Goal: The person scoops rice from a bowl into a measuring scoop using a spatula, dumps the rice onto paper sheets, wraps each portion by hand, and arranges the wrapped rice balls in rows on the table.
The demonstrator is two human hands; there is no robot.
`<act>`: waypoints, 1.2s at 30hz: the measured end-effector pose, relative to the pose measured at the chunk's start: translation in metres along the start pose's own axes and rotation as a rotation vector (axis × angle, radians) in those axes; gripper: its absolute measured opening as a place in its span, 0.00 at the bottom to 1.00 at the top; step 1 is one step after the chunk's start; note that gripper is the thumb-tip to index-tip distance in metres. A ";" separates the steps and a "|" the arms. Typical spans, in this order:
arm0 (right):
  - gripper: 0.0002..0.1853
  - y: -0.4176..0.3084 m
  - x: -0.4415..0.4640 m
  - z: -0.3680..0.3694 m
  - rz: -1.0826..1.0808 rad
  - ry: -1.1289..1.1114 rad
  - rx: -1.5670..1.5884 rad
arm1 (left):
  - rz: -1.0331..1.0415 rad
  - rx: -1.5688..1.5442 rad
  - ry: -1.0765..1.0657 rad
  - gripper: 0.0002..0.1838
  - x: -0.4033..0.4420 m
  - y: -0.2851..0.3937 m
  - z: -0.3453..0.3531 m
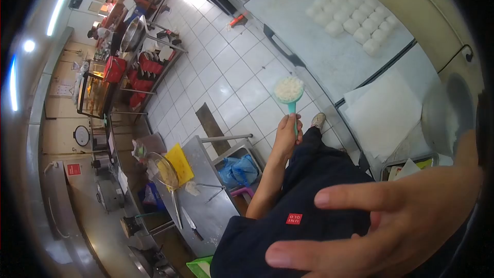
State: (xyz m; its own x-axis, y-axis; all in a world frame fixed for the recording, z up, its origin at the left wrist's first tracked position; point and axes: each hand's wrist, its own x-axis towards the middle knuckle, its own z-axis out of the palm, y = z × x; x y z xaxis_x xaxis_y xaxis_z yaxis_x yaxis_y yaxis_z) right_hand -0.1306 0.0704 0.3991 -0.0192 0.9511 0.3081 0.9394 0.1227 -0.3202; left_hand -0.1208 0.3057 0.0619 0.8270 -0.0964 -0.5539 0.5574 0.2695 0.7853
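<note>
My left hand (286,133) is wrapped round the handle of a turquoise scoop (292,107), held out over the tiled floor. Heaped in its round bowl is white, grainy food (289,89) that looks like rice. My right hand (381,221) looms large near the camera at the lower right, its fingers spread and nothing visible between them. Behind its wrist stands a metal bowl (434,116), partly cut off by the dark edge of the view. White paper sheets (383,116) lie on the worktop beside that bowl.
Rows of white round dough balls (355,20) sit on the pale worktop (288,7). On a steel table (206,226) at lower left are a strainer (167,171), a yellow board (180,164) and a knife (191,224). A blue plastic bag (239,170) fills a nearby tray. People stand far back.
</note>
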 end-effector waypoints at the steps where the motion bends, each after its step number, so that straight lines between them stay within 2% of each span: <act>1: 0.13 0.002 -0.007 -0.002 0.042 -0.017 -0.020 | -0.007 0.018 -0.005 0.21 -0.001 -0.001 0.003; 4: 0.11 0.017 -0.038 -0.003 0.283 -0.027 -0.050 | 0.048 0.200 0.021 0.22 0.013 -0.011 0.010; 6: 0.10 0.044 -0.065 0.028 0.546 0.120 0.025 | 0.128 0.329 -0.056 0.21 0.028 -0.010 0.017; 7: 0.09 0.054 -0.083 0.054 0.763 0.260 0.221 | -0.003 0.177 -0.054 0.20 0.021 0.003 0.033; 8: 0.09 0.067 -0.101 0.082 0.986 0.405 0.414 | 0.037 0.206 -0.080 0.20 0.024 0.010 0.041; 10: 0.13 0.090 -0.140 0.170 1.255 0.638 0.547 | 0.075 0.274 -0.185 0.20 0.033 0.009 0.064; 12: 0.20 0.100 -0.167 0.268 1.413 0.923 0.820 | 0.059 0.301 -0.293 0.19 0.038 0.006 0.087; 13: 0.24 0.103 -0.166 0.293 1.425 1.038 0.985 | 0.042 0.317 -0.372 0.19 0.043 0.002 0.102; 14: 0.25 0.107 -0.169 0.312 1.279 1.151 1.237 | 0.041 0.311 -0.478 0.19 0.048 -0.007 0.117; 15: 0.25 0.101 -0.167 0.314 1.238 1.316 1.326 | 0.040 0.304 -0.573 0.18 0.050 -0.014 0.128; 16: 0.26 0.094 -0.164 0.315 1.181 1.484 1.405 | -0.035 0.560 -0.659 0.23 0.054 -0.010 0.135; 18: 0.24 0.086 -0.152 0.311 1.301 1.834 1.242 | 0.220 0.624 -0.774 0.24 0.066 -0.059 0.152; 19: 0.23 0.085 -0.152 0.316 1.343 1.969 1.136 | 0.355 0.648 -0.809 0.25 0.067 -0.062 0.160; 20: 0.23 0.086 -0.163 0.338 1.371 2.052 1.011 | -0.012 0.802 -0.840 0.36 0.069 -0.058 0.162; 21: 0.22 0.081 -0.175 0.351 1.407 2.119 0.881 | 0.305 0.909 -0.925 0.32 0.076 -0.079 0.165; 22: 0.20 0.069 -0.184 0.345 1.421 2.169 0.977 | 0.106 0.956 -1.079 0.30 0.079 -0.062 0.175; 23: 0.20 0.061 -0.197 0.355 1.472 2.217 0.885 | -0.095 0.991 -1.229 0.29 0.085 -0.041 0.191; 25: 0.19 0.051 -0.218 0.386 1.571 2.302 0.701 | 0.385 1.173 -1.229 0.29 0.135 -0.086 0.179; 26: 0.19 0.048 -0.220 0.381 1.731 2.319 0.568 | 0.628 1.248 -1.207 0.29 0.154 -0.101 0.174; 27: 0.20 0.042 -0.223 0.380 1.791 2.270 0.462 | 0.761 1.297 -1.055 0.33 0.156 -0.093 0.178; 28: 0.21 0.033 -0.226 0.381 1.847 2.215 0.362 | 0.964 1.405 -1.010 0.41 0.173 -0.099 0.178; 30: 0.26 0.030 -0.230 0.390 1.942 2.138 0.106 | 1.073 1.589 -0.997 0.49 0.192 -0.107 0.177; 31: 0.27 0.034 -0.231 0.397 2.037 1.861 -0.247 | 1.134 1.678 -0.982 0.53 0.198 -0.109 0.180; 32: 0.28 0.040 -0.232 0.403 2.077 1.551 -0.568 | 1.043 1.782 -1.019 0.61 0.208 -0.117 0.181; 34: 0.33 0.055 -0.218 0.408 2.231 1.134 -0.684 | 1.018 1.787 -1.019 0.61 0.211 -0.121 0.179; 36: 0.35 0.077 -0.217 0.449 2.328 0.793 -0.623 | 0.995 1.768 -1.025 0.61 0.215 -0.124 0.175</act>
State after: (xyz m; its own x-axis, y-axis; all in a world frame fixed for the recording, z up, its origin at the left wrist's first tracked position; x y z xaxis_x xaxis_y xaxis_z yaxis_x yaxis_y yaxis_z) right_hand -0.2075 0.0009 -0.0947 0.5737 -0.7979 0.1849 -0.7241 -0.5996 -0.3408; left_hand 0.0004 0.0844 -0.1060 0.2204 -0.9661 -0.1343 -0.9075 -0.2536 0.3348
